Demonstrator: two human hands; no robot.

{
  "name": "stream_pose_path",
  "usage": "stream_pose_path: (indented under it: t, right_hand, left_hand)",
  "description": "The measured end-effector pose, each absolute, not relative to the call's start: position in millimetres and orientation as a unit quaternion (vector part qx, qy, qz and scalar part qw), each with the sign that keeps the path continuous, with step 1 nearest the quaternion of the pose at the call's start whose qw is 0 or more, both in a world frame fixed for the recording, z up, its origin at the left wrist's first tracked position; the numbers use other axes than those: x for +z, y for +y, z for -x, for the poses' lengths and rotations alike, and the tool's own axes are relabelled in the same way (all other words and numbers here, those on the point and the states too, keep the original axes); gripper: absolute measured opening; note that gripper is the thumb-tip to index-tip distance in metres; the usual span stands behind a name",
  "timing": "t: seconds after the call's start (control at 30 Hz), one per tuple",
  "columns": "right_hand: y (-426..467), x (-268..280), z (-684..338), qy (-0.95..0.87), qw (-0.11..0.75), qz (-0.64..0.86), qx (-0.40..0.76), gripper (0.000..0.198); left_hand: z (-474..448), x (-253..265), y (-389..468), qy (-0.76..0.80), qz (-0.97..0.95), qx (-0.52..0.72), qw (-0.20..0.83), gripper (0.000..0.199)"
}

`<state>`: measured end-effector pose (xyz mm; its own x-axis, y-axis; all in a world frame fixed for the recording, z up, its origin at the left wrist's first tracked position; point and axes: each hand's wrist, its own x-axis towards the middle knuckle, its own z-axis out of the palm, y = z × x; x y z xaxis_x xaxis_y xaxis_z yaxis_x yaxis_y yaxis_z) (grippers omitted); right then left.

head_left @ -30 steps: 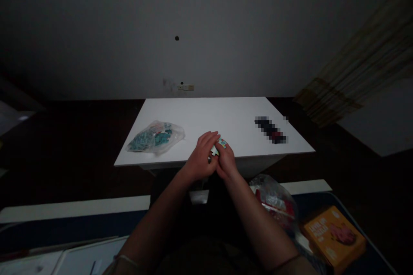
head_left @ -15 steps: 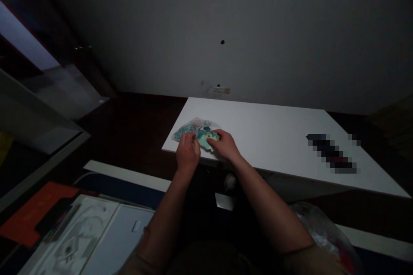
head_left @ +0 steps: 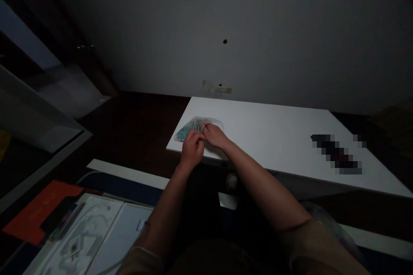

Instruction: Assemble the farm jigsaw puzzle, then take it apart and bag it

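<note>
A clear plastic bag (head_left: 187, 129) full of small teal pieces lies at the left end of the white table (head_left: 267, 133). My left hand (head_left: 192, 149) pinches the near edge of the bag, its fingers closed. My right hand (head_left: 214, 135) is just to the right, fingers curled against the bag's upper right part. The two hands' fingertips nearly meet. Fingers and plastic overlap there, so whether a loose piece is inside the right hand's grip is hidden.
A pixelated dark object (head_left: 337, 152) lies on the table's right side. At lower left are an orange folder (head_left: 43, 210) and an open white box (head_left: 82, 232). Behind the table stands a grey wall (head_left: 274, 30) with a socket (head_left: 223, 89). A transparent bag (head_left: 332, 223) is at lower right.
The pale green and yellow pieces that showed between my hands are out of sight now. My right hand has moved left and up, onto the bag, and the hands are closer together.
</note>
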<state>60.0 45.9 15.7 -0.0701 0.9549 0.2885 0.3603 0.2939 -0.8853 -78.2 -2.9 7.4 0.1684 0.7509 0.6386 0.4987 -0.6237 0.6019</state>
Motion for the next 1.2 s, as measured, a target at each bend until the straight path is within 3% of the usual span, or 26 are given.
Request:
stream_pose_path:
  t: [0.2,0.27,0.37,0.47,0.6,0.73,0.83,0.93,1.0,1.2]
  right_hand:
    - [28.0,50.4,-120.8,-0.857,0.244,0.443,0.100,0.037]
    - [21.5,61.7,-139.5,-0.863,0.234,0.446,0.042,0.029]
    - [4.8,78.2,-159.3,-0.826,0.302,0.477,-0.013,0.016]
    - [-17.3,96.6,-175.7,-0.815,0.335,0.472,0.032,0.017]
    - [-54.2,125.6,-214.5,-0.846,0.257,0.444,0.149,0.022]
    - [-129.2,154.8,-268.4,-0.825,0.200,0.518,0.101,0.025]
    - [-212.1,168.8,-292.9,-0.749,0.220,0.620,0.086,0.026]
    - [-292.9,171.0,-298.8,-0.590,0.277,0.756,0.066,0.045]
    - [-335.9,166.0,-300.0,-0.500,0.239,0.830,0.060,0.058]
    - [-405.5,122.9,-316.5,-0.371,0.069,0.923,0.072,0.035]
  left_hand:
    - [75.8,35.0,32.0,0.402,-0.679,0.601,0.127,0.018]
    - [70.5,48.2,44.1,0.390,-0.651,0.636,0.139,0.018]
    - [50.2,65.0,52.9,0.361,-0.639,0.652,0.190,0.016]
    - [13.9,75.9,44.4,0.271,-0.674,0.619,0.297,0.013]
    - [-40.2,81.5,12.2,0.132,-0.724,0.529,0.423,0.009]
    - [-67.1,71.8,-12.0,0.088,-0.721,0.488,0.483,0.007]
    - [-69.3,50.2,-7.9,0.140,-0.775,0.448,0.423,0.012]
    - [-69.7,20.1,6.7,0.219,-0.839,0.383,0.319,0.018]
    - [-71.3,2.0,14.4,0.230,-0.865,0.346,0.281,0.021]
    - [-74.4,-18.1,19.0,0.231,-0.896,0.300,0.230,0.022]
